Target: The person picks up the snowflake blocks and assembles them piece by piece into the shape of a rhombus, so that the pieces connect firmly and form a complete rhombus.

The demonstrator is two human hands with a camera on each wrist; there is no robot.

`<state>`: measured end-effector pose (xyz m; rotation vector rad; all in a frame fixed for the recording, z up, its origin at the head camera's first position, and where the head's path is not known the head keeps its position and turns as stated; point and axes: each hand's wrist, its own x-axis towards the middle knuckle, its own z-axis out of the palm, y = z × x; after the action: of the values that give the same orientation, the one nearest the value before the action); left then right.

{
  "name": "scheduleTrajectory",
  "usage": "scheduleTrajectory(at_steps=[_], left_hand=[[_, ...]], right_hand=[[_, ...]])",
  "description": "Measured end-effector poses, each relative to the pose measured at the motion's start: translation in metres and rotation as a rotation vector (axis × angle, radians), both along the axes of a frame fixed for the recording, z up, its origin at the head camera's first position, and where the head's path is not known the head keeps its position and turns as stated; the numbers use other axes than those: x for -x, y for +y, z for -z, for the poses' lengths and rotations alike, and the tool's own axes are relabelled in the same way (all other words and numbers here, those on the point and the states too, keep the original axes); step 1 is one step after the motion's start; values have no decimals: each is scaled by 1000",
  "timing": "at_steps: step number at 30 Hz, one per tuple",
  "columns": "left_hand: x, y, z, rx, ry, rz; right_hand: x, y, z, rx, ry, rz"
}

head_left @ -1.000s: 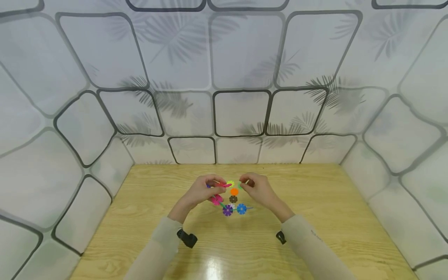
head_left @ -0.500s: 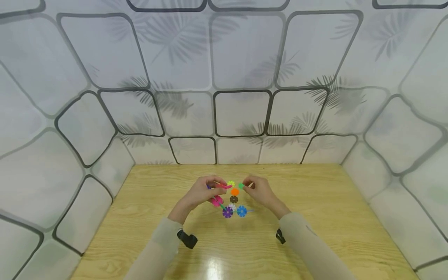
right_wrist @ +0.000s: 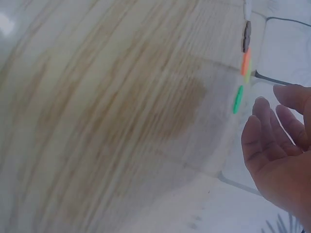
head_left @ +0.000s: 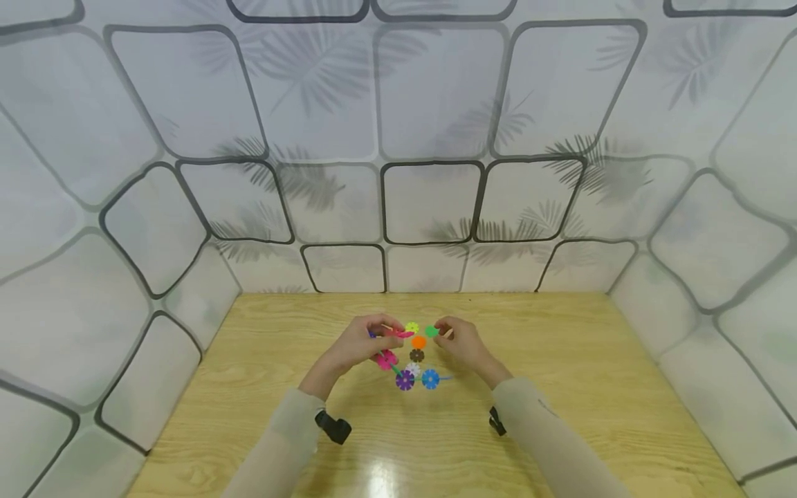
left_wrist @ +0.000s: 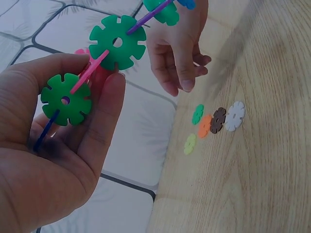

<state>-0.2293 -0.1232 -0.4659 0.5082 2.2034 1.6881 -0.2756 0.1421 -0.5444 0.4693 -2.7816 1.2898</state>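
My left hand (head_left: pixel 361 344) holds a chain of slotted plastic discs joined edge to edge. In the left wrist view its thumb and fingers pinch a pink disc (left_wrist: pixel 90 72) between two green discs (left_wrist: pixel 104 41). The chain hangs toward me, with a pink disc (head_left: pixel 387 360), a purple disc (head_left: pixel 405 381) and a blue disc (head_left: pixel 430 379) showing in the head view. My right hand (head_left: pixel 463 342) hovers with loosely bent fingers and nothing in them, its fingertips beside a loose green disc (head_left: pixel 432 332). The right wrist view shows that hand (right_wrist: pixel 277 141) apart from the green disc (right_wrist: pixel 237 99).
Other loose discs lie on the wooden table (head_left: pixel 560 415): yellow (left_wrist: pixel 190 144), orange (left_wrist: pixel 204 126), brown (left_wrist: pixel 217 120) and white (left_wrist: pixel 235 116). The chain partly covers the white one in the head view. Patterned walls (head_left: pixel 429 266) enclose the table's back and sides.
My right hand has drawn slightly back from the loose green disc, which shows more fully now. The lower end of the chain has dipped a little toward me; my left hand keeps its hold.
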Motion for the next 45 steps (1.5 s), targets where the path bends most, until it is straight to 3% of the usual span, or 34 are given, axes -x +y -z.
scheduleTrajectory(at_steps=[5,14,24,34,45], left_hand=[[-1,-1,1,-9,-13,8],[1,-1,5,-19,-36,15],[0,-2,2,-14,-32,17],[-2,-4,2,-7,-25,23],[-3,-5,1,-7,-28,24]], right_hand=[[5,-1,9,-6,-35,24],[6,-1,20,-94,12,22],[13,1,27,-93,7,20],[19,-2,26,-173,50,27],[19,-7,18,-252,18,36]])
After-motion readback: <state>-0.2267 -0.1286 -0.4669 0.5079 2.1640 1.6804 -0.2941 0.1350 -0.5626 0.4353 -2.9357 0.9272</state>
